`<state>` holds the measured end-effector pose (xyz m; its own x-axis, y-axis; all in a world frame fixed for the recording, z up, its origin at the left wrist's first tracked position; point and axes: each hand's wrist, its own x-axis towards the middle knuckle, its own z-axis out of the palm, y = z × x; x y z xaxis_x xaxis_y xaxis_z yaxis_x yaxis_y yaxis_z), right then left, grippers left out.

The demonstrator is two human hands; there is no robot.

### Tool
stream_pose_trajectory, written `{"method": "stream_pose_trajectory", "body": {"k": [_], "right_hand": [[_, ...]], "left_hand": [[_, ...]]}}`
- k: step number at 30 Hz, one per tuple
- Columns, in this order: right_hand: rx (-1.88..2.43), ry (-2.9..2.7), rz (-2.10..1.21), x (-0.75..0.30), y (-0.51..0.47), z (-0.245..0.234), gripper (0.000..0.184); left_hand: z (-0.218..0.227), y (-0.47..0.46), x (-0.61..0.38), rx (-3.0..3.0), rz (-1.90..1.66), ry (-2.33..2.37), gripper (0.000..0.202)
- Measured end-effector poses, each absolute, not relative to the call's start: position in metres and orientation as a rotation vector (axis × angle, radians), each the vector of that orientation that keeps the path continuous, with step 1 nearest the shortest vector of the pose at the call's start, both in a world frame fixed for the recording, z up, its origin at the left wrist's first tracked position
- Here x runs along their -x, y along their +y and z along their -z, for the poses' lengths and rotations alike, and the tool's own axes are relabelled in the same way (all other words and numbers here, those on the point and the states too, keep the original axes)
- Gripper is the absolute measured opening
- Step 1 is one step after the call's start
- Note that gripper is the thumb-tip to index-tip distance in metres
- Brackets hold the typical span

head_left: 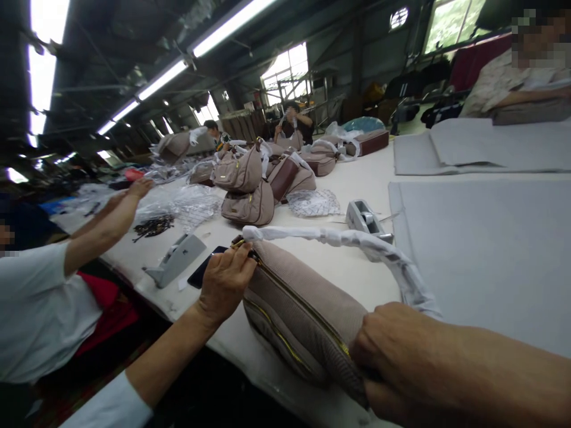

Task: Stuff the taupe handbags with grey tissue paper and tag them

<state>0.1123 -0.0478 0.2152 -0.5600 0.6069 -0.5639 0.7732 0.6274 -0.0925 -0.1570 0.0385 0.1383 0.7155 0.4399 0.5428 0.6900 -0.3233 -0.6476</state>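
Observation:
A taupe handbag (307, 291) with gold zippers lies on the white table right in front of me. Its handle (339, 236) is wrapped in white tissue and arches over the far side. My left hand (229, 276) is closed at the bag's far-left end, pinching near the end of the top zipper; what exactly sits between the fingers is hidden. At the near-right end, my right hand (397, 351) is closed on the bag, its fingertips out of sight behind the knuckles. The top zipper looks closed between the two hands.
Tape dispensers stand at left (178, 260) and beyond the bag (366, 219). A dark phone (205, 267) lies by my left hand. Finished handbags (247, 202) are piled farther back. Grey sheets (482, 238) cover the right. A co-worker's arm (107, 220) reaches in from the left.

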Motion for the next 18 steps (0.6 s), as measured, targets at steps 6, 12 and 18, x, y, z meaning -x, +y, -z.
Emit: {"method": "stream_pose_trajectory", "body": {"k": [6,12,18], "right_hand": [[-1.266,2.489,0.593,-0.123,-0.04,-0.204,0.025],[-1.291,2.508,0.592,-0.126,-0.041,-0.199,0.027],[-1.182,2.349,0.518,-0.117,-0.046,-0.212,0.024]], "left_hand": [[-0.111,0.043,0.181,2.123,0.333,-0.841,0.009],[-0.102,0.043,0.187,2.175,0.302,-0.782,0.016],[-0.127,0.046,0.171,2.057,0.277,-0.864,0.017]]}}
